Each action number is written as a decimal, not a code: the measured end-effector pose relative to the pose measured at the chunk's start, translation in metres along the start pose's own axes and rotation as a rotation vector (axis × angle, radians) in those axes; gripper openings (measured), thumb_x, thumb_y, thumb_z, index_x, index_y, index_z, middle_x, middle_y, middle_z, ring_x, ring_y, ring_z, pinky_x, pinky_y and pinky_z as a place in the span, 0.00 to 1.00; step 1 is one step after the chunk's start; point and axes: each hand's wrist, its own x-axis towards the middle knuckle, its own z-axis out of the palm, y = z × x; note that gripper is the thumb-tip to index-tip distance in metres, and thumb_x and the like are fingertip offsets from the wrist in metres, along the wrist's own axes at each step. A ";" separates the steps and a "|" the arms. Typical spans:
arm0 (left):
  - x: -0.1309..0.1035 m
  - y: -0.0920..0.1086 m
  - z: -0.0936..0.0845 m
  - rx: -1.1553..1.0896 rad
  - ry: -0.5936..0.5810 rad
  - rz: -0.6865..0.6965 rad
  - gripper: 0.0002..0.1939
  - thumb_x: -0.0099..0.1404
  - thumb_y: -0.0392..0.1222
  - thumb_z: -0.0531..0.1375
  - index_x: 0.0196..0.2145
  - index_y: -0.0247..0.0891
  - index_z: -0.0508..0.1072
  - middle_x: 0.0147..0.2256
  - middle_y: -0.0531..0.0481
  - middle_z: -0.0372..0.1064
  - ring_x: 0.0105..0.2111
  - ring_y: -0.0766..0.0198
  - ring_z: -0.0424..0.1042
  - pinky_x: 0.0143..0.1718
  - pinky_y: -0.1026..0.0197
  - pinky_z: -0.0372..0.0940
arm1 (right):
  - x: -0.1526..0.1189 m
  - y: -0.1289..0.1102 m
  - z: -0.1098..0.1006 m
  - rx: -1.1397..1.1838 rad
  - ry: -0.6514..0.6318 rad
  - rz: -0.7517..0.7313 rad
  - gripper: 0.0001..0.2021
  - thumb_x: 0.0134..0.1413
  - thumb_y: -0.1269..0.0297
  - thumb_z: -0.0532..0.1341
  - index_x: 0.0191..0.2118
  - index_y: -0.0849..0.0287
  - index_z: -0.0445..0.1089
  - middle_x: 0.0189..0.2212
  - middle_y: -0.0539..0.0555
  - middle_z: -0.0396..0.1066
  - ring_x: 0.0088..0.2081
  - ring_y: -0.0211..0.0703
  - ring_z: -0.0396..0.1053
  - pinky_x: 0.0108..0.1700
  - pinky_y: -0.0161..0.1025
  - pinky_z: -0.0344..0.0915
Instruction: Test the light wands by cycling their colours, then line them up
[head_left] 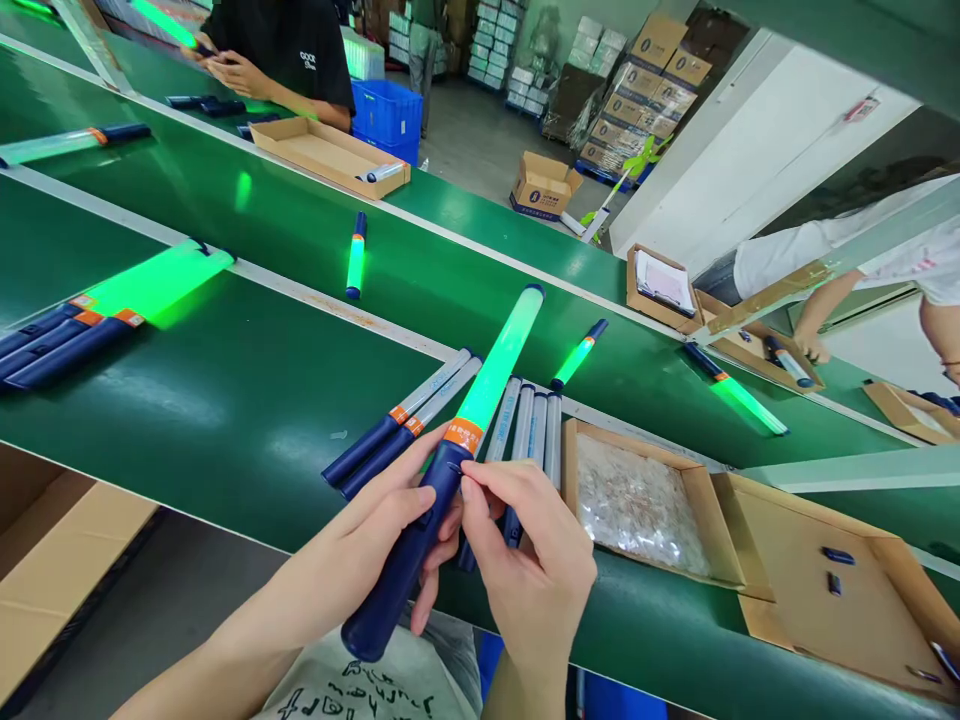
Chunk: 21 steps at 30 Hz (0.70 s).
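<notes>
A glowing green light stick (501, 365) with a dark blue handle and an orange band slants up across the middle of the view. My left hand (386, 525) is wrapped round its handle, thumb along the near side. Just below the orange band, the thumb and index finger of my right hand (532, 545) pinch together at the handle's upper end; whatever is between them is too small to tell. Two unlit light sticks (427, 405) lie on the green bench left of my hands. Several more unlit sticks (534, 425) lie to the right, partly hidden by my right hand.
Several lit sticks (161, 285) rest at the left. A carton tray of clear plastic bags (637, 495) and a tray with small dark parts (814, 540) stand right. More lit sticks (356, 262) lie on the belt beyond. Co-workers (277, 50) are across the bench.
</notes>
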 end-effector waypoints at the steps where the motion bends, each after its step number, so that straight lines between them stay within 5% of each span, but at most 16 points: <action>1: 0.000 0.000 0.000 -0.004 0.000 -0.004 0.33 0.78 0.49 0.55 0.76 0.54 0.52 0.32 0.54 0.63 0.25 0.63 0.67 0.21 0.62 0.74 | 0.001 -0.001 0.000 0.006 -0.002 0.012 0.10 0.68 0.77 0.64 0.47 0.56 0.77 0.35 0.49 0.77 0.38 0.36 0.74 0.42 0.36 0.74; 6: 0.003 -0.003 -0.004 -0.045 -0.012 -0.006 0.34 0.76 0.50 0.57 0.76 0.52 0.53 0.33 0.52 0.64 0.28 0.63 0.65 0.19 0.65 0.71 | 0.001 0.005 -0.005 -0.042 0.041 0.075 0.07 0.69 0.73 0.63 0.44 0.55 0.78 0.36 0.49 0.78 0.37 0.35 0.75 0.41 0.33 0.73; 10: 0.007 -0.006 -0.026 -0.054 0.055 0.086 0.35 0.74 0.51 0.60 0.73 0.49 0.55 0.32 0.53 0.64 0.26 0.64 0.63 0.18 0.67 0.67 | -0.020 0.032 -0.006 -0.431 0.057 0.133 0.09 0.74 0.65 0.59 0.43 0.58 0.77 0.36 0.51 0.77 0.34 0.36 0.73 0.37 0.33 0.69; 15: 0.012 -0.014 -0.054 0.192 0.288 0.176 0.23 0.74 0.48 0.61 0.64 0.47 0.63 0.32 0.55 0.65 0.27 0.64 0.64 0.24 0.65 0.66 | -0.070 0.062 0.009 -0.776 0.004 0.229 0.22 0.78 0.59 0.50 0.36 0.60 0.76 0.29 0.54 0.73 0.31 0.41 0.70 0.32 0.36 0.61; 21: 0.024 -0.041 -0.053 0.474 0.315 0.122 0.12 0.73 0.49 0.65 0.45 0.43 0.67 0.34 0.57 0.67 0.27 0.67 0.68 0.33 0.61 0.65 | -0.096 0.083 0.026 -0.883 0.009 0.425 0.27 0.78 0.51 0.50 0.32 0.61 0.74 0.27 0.59 0.72 0.31 0.46 0.71 0.27 0.37 0.54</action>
